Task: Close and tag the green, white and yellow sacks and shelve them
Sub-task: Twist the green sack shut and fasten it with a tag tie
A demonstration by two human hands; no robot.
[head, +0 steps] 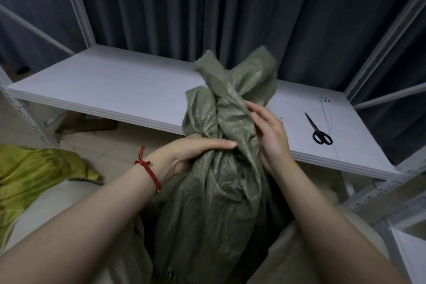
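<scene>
A green woven sack (pixel 214 203) stands upright in front of me, its mouth gathered and twisted into a bunch (pixel 232 90) that rises over the shelf edge. My left hand (pixel 196 152) grips the neck of the sack from the left, thumb stretched across the front. My right hand (pixel 269 136) rests on the right side of the neck with its fingers fairly straight against the fabric. A yellow sack (pixel 34 175) lies crumpled on the floor at the left. A pale, whitish sack (pixel 46 210) shows beside my left forearm.
A white shelf board (pixel 110 85) runs across the view behind the sack. Black scissors (pixel 319 131) and thin white cable ties (pixel 327 110) lie on its right part. Metal rack posts (pixel 380 193) stand at the right; a dark curtain hangs behind.
</scene>
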